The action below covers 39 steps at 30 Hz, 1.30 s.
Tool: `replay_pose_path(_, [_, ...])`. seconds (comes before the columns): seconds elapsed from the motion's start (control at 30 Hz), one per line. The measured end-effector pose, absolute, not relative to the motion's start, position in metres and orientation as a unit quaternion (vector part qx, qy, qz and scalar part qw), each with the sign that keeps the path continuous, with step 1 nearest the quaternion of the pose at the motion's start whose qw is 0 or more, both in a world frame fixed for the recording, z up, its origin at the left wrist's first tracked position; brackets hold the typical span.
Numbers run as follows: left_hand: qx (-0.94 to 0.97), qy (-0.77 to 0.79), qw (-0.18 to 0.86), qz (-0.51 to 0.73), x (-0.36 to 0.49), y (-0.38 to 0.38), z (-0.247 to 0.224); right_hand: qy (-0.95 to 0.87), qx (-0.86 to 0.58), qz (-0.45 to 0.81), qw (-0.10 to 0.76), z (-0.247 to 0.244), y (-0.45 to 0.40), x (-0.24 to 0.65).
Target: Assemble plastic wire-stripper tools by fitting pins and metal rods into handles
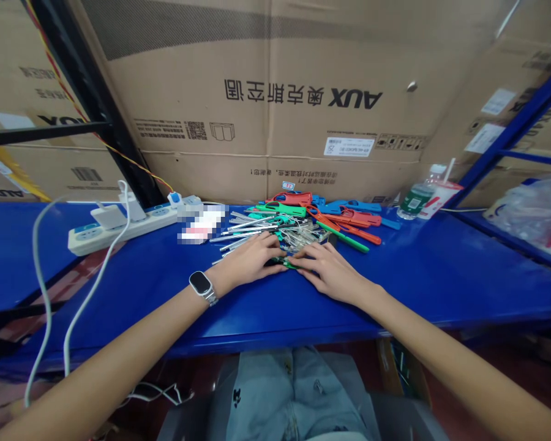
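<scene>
Hands meet mid-bench, near its front edge; my left hand (252, 260) and right hand (324, 269) pinch one green tool (282, 263) together, I judge for steadiness. Loose tools (303, 226) heap just behind.

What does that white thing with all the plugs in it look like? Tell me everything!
The power strip is a long white plastic bar with pale blue round sockets. It lies flat on the blue table, left of the tool pile, running slantwise toward the back. White chargers are plugged into it, and white cables trail off the table's front edge. Neither hand touches it.
</scene>
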<state>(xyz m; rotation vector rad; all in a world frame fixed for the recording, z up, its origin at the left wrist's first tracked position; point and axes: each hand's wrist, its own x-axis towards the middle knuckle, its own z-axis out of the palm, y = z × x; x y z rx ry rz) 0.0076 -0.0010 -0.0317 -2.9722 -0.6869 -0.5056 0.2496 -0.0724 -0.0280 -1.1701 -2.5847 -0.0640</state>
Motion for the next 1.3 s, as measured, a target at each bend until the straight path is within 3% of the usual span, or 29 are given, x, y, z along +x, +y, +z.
replay_pose_path(0.23, [-0.962,-0.223,0.035,-0.155,0.015,-0.006,-0.026,-0.899,-0.412,-0.013,0.151,-0.027,-0.071,0.259])
replay_pose_path(0.47, [-0.940,-0.249,-0.038,-0.230,-0.013,-0.005,-0.018,-0.895,-0.410,0.006,0.178,-0.027,-0.071,0.266])
replay_pose_path(0.7, [-0.943,-0.279,-0.050,-0.175,-0.011,-0.004,-0.023,-0.875,-0.425,-0.028,0.230,-0.022,-0.063,0.245])
replay_pose_path(0.97, [-0.942,-0.291,-0.037,-0.164,-0.008,0.003,-0.030,-0.870,-0.464,0.028,0.166,-0.018,-0.035,0.212])
replay_pose_path(1.3, [-0.937,-0.263,-0.095,-0.207,-0.016,0.010,-0.029,-0.865,-0.437,0.051,0.239,-0.035,-0.036,0.216])
